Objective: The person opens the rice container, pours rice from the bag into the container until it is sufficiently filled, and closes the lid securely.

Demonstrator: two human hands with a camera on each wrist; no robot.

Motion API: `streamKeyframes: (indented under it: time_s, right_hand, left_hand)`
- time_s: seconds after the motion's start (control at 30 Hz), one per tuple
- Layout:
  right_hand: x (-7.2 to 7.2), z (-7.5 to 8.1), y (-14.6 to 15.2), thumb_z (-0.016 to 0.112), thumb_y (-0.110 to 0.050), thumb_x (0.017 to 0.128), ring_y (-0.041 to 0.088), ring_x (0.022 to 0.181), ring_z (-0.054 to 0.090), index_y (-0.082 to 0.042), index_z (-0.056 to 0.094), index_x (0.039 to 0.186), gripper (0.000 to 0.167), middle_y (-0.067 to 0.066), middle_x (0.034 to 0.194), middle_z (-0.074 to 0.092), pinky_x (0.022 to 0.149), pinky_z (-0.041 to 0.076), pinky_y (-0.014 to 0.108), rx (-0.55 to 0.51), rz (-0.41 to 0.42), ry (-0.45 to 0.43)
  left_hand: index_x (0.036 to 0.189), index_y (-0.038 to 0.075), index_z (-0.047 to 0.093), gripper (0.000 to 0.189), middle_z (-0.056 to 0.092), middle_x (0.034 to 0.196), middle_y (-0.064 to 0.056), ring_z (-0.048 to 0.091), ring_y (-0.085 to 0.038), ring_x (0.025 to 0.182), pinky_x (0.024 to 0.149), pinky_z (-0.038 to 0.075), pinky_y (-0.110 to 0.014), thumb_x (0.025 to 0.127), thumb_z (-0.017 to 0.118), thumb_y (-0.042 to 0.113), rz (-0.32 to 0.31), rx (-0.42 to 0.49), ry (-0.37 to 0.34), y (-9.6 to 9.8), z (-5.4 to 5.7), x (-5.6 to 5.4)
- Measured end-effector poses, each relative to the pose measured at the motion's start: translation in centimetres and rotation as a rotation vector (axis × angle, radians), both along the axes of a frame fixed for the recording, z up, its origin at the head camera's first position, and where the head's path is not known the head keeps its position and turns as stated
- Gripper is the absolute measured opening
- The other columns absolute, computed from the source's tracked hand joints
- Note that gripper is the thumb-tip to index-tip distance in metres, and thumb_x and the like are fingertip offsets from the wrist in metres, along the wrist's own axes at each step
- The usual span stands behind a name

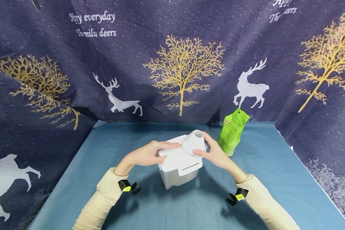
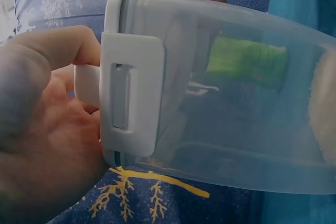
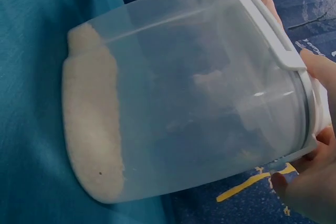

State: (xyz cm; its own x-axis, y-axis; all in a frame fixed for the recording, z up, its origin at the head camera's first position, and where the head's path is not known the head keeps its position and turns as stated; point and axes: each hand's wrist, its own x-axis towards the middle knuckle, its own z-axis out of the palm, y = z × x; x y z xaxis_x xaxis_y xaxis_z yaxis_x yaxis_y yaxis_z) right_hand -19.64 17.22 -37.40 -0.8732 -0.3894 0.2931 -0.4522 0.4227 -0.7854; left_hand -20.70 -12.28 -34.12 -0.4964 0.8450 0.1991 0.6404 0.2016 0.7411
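Note:
A translucent storage container (image 1: 180, 177) with a white lid (image 1: 175, 161) stands upright on the table. Pale grains (image 3: 92, 124) fill its bottom. On top of the lid sits a white cone-shaped piece (image 1: 193, 143), its narrow round opening upward. My left hand (image 1: 146, 154) grips the raised part of the lid from the left, thumb in front and fingers across the top. In the left wrist view the lid's white side clip (image 2: 134, 93) lies flat against the container wall. My right hand (image 1: 214, 152) holds the cone between thumb and fingers; its far fingers are partly hidden behind it.
A bright green bag (image 1: 232, 132) stands behind and to the right of the container, near my right hand. Blue cloth (image 1: 118, 137) covers the table. A dark blue curtain (image 1: 161, 95) printed with deer and trees hangs along the back and sides.

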Motion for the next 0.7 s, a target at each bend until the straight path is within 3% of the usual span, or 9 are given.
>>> streamKeyframes:
  time_s: [0.07, 0.17, 0.23, 0.3, 0.43, 0.5, 0.57, 0.63, 0.7]
  right_hand:
    - [0.1, -0.2, -0.1, 0.072, -0.019, 0.086, 0.014, 0.116, 0.052, -0.020, 0.042, 0.142, 0.064, 0.003, 0.134, 0.054, 0.097, 0.044, 0.032, -0.023, -0.003, 0.005]
    - [0.1, -0.4, -0.3, 0.072, -0.016, 0.086, 0.011, 0.114, 0.052, -0.018, 0.043, 0.141, 0.062, 0.003, 0.132, 0.055, 0.096, 0.044, 0.026, -0.054, -0.002, 0.012]
    - [0.1, -0.3, -0.3, 0.073, -0.014, 0.085, 0.010, 0.112, 0.052, -0.016, 0.044, 0.141, 0.062, 0.005, 0.131, 0.056, 0.096, 0.043, 0.023, -0.060, -0.009, 0.025]
    - [0.1, -0.1, -0.4, 0.073, -0.014, 0.085, 0.010, 0.111, 0.053, -0.015, 0.045, 0.140, 0.062, 0.006, 0.130, 0.056, 0.095, 0.044, 0.022, -0.058, -0.015, 0.038]
    - [0.2, 0.1, -0.4, 0.075, -0.015, 0.083, 0.012, 0.112, 0.055, -0.017, 0.046, 0.139, 0.063, 0.004, 0.129, 0.057, 0.093, 0.046, 0.024, -0.040, -0.035, 0.053]
    - [0.4, 0.1, -0.4, 0.076, -0.015, 0.083, 0.013, 0.112, 0.056, -0.018, 0.045, 0.139, 0.064, 0.003, 0.128, 0.057, 0.092, 0.047, 0.026, -0.029, -0.042, 0.058]
    - [0.5, 0.1, -0.4, 0.077, -0.016, 0.082, 0.013, 0.111, 0.057, -0.018, 0.045, 0.138, 0.064, 0.002, 0.127, 0.058, 0.092, 0.047, 0.029, -0.018, -0.051, 0.068]
    - [0.6, 0.1, -0.5, 0.077, -0.016, 0.081, 0.013, 0.110, 0.057, -0.017, 0.045, 0.137, 0.064, 0.002, 0.124, 0.058, 0.092, 0.048, 0.031, -0.014, -0.056, 0.081]
    - [0.7, 0.1, -0.5, 0.078, -0.017, 0.080, 0.012, 0.108, 0.056, -0.016, 0.045, 0.135, 0.064, 0.002, 0.122, 0.059, 0.093, 0.047, 0.033, -0.013, -0.061, 0.091]
  left_hand:
    - [0.142, 0.006, 0.047, 0.058, 0.046, 0.148, -0.011, 0.040, -0.003, 0.067, 0.052, 0.032, -0.017, 0.086, 0.054, -0.001, -0.005, 0.006, -0.003, -0.1, -0.1, 0.0]
    - [0.143, 0.005, 0.046, 0.052, 0.044, 0.149, -0.011, 0.054, -0.005, 0.105, 0.068, 0.041, -0.017, 0.091, 0.054, 0.002, -0.017, 0.016, -0.004, -0.2, -0.2, 0.0]
    - [0.143, 0.004, 0.046, 0.048, 0.044, 0.150, -0.012, 0.047, -0.012, 0.130, 0.086, 0.044, -0.019, 0.095, 0.054, 0.005, -0.021, 0.017, 0.002, -0.2, -0.1, 0.0]
    - [0.143, 0.004, 0.046, 0.047, 0.043, 0.150, -0.012, 0.038, -0.020, 0.141, 0.098, 0.040, -0.022, 0.097, 0.053, 0.007, -0.023, 0.020, 0.001, -0.3, -0.1, 0.1]
    - [0.141, 0.004, 0.049, 0.044, 0.046, 0.148, -0.013, 0.042, -0.021, 0.138, 0.085, 0.046, -0.022, 0.097, 0.054, 0.010, 0.008, 0.037, 0.016, -0.4, 0.0, 0.3]
    - [0.139, 0.005, 0.051, 0.042, 0.050, 0.144, -0.014, 0.057, -0.013, 0.116, 0.070, 0.045, -0.022, 0.097, 0.055, 0.009, 0.039, 0.055, 0.033, -0.6, -0.2, 0.3]
    - [0.137, 0.006, 0.054, 0.041, 0.054, 0.141, -0.013, 0.058, -0.005, 0.093, 0.059, 0.044, -0.023, 0.096, 0.056, 0.010, 0.076, 0.070, 0.059, -0.8, -0.5, 0.3]
    - [0.135, 0.007, 0.056, 0.039, 0.057, 0.138, -0.012, 0.051, -0.002, 0.079, 0.059, 0.044, -0.022, 0.096, 0.057, 0.010, 0.106, 0.082, 0.090, -0.9, -0.9, 0.2]
    - [0.135, 0.009, 0.058, 0.039, 0.059, 0.136, -0.010, 0.052, -0.003, 0.079, 0.062, 0.045, -0.022, 0.096, 0.057, 0.010, 0.131, 0.092, 0.107, -0.9, -1.2, 0.2]
